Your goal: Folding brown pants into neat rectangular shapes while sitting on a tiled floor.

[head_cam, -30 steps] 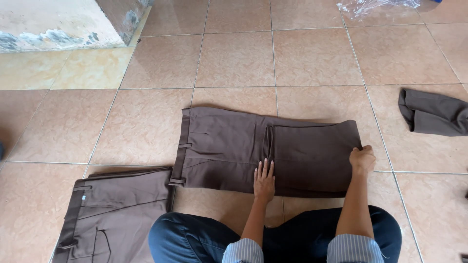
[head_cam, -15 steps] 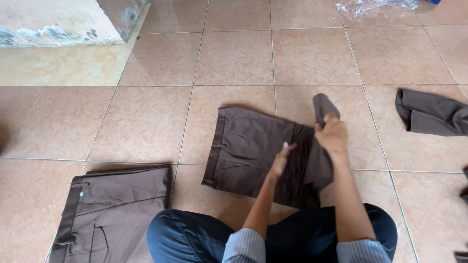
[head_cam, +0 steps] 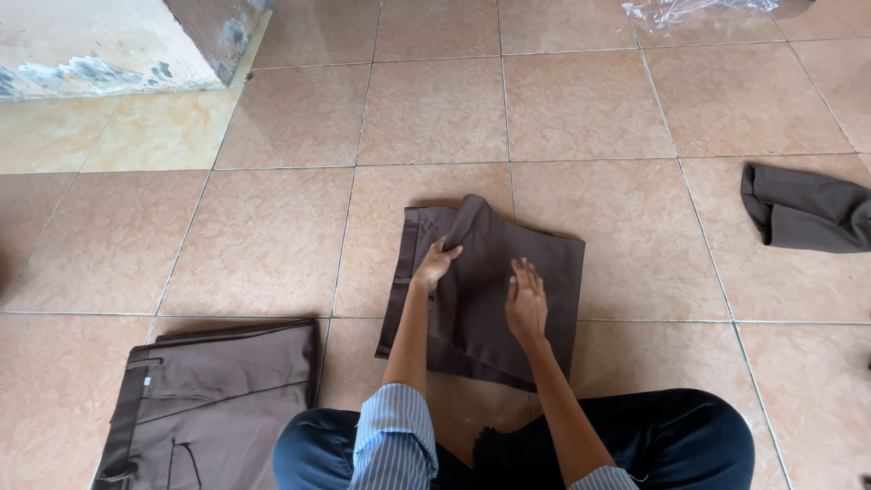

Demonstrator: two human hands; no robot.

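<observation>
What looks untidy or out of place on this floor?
A dark garment lies crumpled at the right, apart from the folded trousers. Clear plastic lies loose at the top edge. Nothing looks spilled or damaged.

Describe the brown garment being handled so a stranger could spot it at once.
On the tan tiled floor, look just ahead of the seated person's knees. The folded brown trousers lie there under both hands; unlike the pair lower left and the heap far right, they are being touched.
</observation>
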